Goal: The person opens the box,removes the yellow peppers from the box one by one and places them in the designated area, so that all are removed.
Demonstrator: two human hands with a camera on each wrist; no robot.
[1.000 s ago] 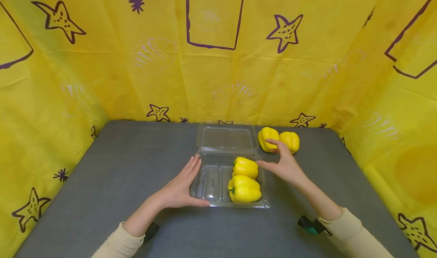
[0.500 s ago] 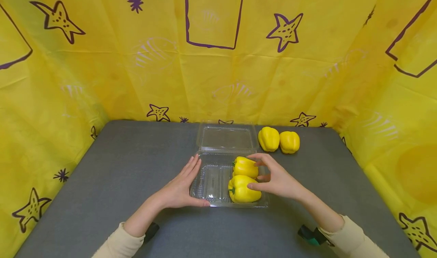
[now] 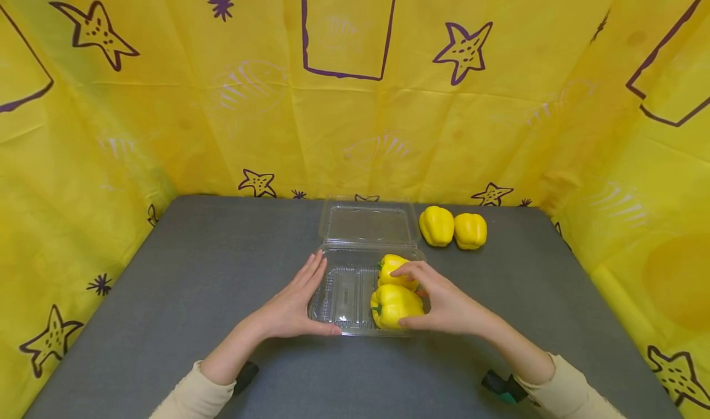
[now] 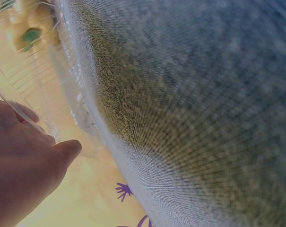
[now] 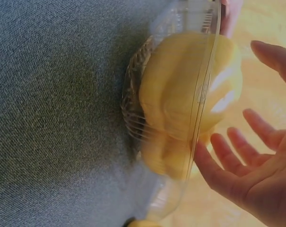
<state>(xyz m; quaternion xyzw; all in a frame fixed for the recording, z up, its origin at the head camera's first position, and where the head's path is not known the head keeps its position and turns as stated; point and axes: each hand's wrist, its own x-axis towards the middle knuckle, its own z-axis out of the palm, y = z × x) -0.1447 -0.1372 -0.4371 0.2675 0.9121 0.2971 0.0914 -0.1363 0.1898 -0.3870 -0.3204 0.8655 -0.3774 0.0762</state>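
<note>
A clear plastic clamshell container [image 3: 355, 331] lies with its lid folded back. Two yellow bell peppers sit in its right half, the near pepper [image 3: 391, 305] and the far pepper [image 3: 389, 265], stems to the left. My left hand [image 3: 291, 308] rests at the container's left side, fingers straight along the edge and thumb at the front corner. Over the peppers, my right hand [image 3: 446, 299] spreads its fingers, thumb by the near pepper and forefinger over the far one. In the right wrist view, the fingers of the right hand [image 5: 261, 175] are apart, one fingertip right at the container's rim.
Behind the base lies the clear lid [image 3: 368, 222]. Two more yellow bell peppers, a left one [image 3: 436, 226] and a right one [image 3: 471, 231], stand at the back right of the grey table [image 3: 238, 240]. A yellow patterned cloth [image 3: 344, 129] hangs around it.
My right hand has moved from near the back peppers toward me and left, over the peppers in the container. The left hand, container and peppers have stayed put.
</note>
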